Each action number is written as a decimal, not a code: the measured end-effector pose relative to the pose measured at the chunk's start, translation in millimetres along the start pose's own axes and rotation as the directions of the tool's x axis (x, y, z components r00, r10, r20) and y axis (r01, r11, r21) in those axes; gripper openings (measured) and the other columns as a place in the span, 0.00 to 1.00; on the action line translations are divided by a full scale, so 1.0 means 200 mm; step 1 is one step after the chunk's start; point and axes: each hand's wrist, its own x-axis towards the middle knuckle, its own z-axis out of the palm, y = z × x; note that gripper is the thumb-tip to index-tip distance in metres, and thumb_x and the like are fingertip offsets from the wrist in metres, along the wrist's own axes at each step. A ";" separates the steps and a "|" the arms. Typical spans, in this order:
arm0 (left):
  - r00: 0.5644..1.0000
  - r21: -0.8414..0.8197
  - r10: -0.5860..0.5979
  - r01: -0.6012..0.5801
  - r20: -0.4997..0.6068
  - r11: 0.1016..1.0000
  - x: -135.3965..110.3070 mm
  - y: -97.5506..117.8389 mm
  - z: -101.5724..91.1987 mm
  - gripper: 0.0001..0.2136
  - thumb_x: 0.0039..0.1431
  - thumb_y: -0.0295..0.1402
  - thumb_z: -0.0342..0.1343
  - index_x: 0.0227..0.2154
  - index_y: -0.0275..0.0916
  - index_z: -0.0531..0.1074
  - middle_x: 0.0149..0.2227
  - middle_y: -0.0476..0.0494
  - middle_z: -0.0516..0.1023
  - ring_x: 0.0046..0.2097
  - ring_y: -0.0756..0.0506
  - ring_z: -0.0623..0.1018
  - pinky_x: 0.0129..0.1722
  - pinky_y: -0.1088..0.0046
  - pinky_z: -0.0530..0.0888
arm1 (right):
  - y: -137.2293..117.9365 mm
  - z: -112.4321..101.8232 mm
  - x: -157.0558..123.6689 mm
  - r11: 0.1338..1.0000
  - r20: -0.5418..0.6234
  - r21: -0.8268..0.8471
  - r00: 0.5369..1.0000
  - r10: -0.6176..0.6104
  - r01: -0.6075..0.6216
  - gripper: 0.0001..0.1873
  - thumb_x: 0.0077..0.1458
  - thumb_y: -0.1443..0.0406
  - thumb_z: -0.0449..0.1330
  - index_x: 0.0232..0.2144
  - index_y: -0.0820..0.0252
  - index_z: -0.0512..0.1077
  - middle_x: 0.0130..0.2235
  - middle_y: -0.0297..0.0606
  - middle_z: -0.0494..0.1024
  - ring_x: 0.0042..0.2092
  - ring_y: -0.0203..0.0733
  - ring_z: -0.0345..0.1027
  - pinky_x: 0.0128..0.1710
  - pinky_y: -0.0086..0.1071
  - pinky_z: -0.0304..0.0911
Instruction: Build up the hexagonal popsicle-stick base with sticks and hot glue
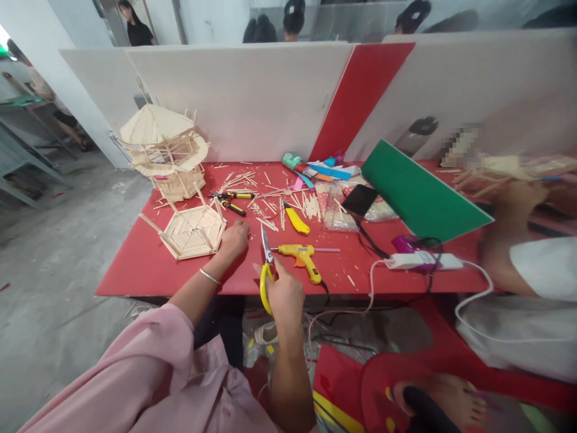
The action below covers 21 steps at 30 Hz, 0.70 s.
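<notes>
My right hand (pixel 285 294) is closed around the yellow handles of a pair of scissors (pixel 265 258), whose blades point away from me over the table's front part. My left hand (pixel 234 239) rests on the red table with its fingers curled in; whether anything is between them is hidden. Just left of it lies a hexagonal base of wooden sticks (pixel 193 231) with several upright posts at its rim. To the right of the scissors is a yellow glue gun (pixel 302 255) with a clear glue stick in its back. Beyond it lies a yellow utility knife (pixel 296 219).
A tiered stick pavilion (pixel 169 150) stands at the back left. Black-and-yellow pliers (pixel 232 201) lie among loose sticks (pixel 311 206). A green board (pixel 424 192) leans at the right, near a white power strip (pixel 424 260) with cables. A co-worker's arm (pixel 509 234) reaches in at right.
</notes>
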 end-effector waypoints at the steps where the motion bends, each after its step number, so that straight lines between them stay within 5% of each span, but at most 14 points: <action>1: 1.000 -0.039 -0.010 0.010 -0.004 0.999 0.00 0.01 0.00 0.08 0.58 0.23 0.58 0.25 0.38 0.69 0.37 0.36 0.75 0.40 0.41 0.77 0.40 0.66 0.69 | 0.00 0.00 0.00 1.000 0.002 -0.004 1.000 -0.001 0.001 0.28 0.64 0.48 0.60 0.60 0.53 0.75 0.37 0.45 0.85 0.38 0.47 0.77 0.33 0.31 0.53; 7: 0.997 -0.403 -0.013 0.043 0.077 0.914 -0.05 0.02 -0.06 0.09 0.61 0.35 0.59 0.28 0.38 0.70 0.24 0.45 0.76 0.25 0.48 0.74 0.27 0.72 0.71 | 0.01 0.01 0.01 0.999 -0.003 0.038 1.000 -0.026 0.027 0.26 0.63 0.53 0.62 0.61 0.53 0.74 0.40 0.44 0.85 0.42 0.49 0.78 0.36 0.32 0.58; 10: 0.990 -0.761 -0.030 0.126 0.138 0.636 -0.10 0.03 -0.10 0.15 0.50 0.41 0.69 0.29 0.37 0.72 0.23 0.48 0.76 0.21 0.52 0.71 0.24 0.76 0.69 | 0.00 0.01 0.01 0.993 -0.003 0.079 0.996 -0.085 0.085 0.27 0.60 0.57 0.65 0.61 0.54 0.72 0.48 0.43 0.83 0.49 0.48 0.77 0.41 0.32 0.62; 13: 0.984 -0.898 -0.080 0.180 0.161 0.401 -0.13 0.05 -0.13 0.18 0.36 0.36 0.76 0.27 0.36 0.73 0.22 0.51 0.76 0.21 0.54 0.70 0.22 0.79 0.67 | -0.02 0.01 -0.01 0.991 -0.022 0.051 0.992 -0.124 0.125 0.28 0.59 0.60 0.65 0.61 0.55 0.71 0.52 0.43 0.80 0.52 0.48 0.74 0.45 0.33 0.62; 21: 0.996 -0.903 -0.048 0.090 0.077 0.419 -0.17 0.07 -0.15 0.16 0.35 0.34 0.77 0.24 0.36 0.75 0.22 0.50 0.77 0.23 0.54 0.72 0.27 0.78 0.69 | -0.06 0.01 -0.03 0.994 -0.042 0.002 0.993 -0.113 0.113 0.27 0.60 0.52 0.65 0.58 0.54 0.73 0.46 0.42 0.81 0.48 0.48 0.74 0.42 0.34 0.59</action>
